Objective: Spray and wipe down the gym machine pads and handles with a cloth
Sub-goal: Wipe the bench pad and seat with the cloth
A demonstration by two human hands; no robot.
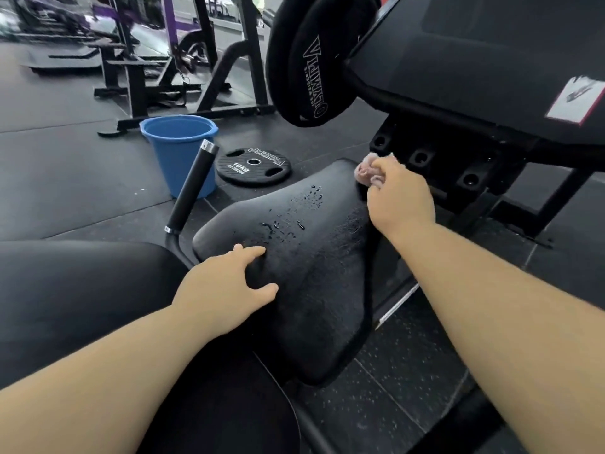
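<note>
Head view: right hand point(397, 194) clutches cloth point(368, 172) at pad's point(311, 273) far edge; left hand point(222, 286), fingers spread, rests on near edge. Bucket point(178, 152) stands left, floor between.

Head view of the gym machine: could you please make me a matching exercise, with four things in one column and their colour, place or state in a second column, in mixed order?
Things:
1. bucket
2. cloth
3. seat pad
4. 10 kg weight plate

States:
a. lies flat on the floor
b. wet with droplets
c. blue, stands upright
d. pink, bunched in the right hand

Pairs: 1-c, 2-d, 3-b, 4-a.
</note>
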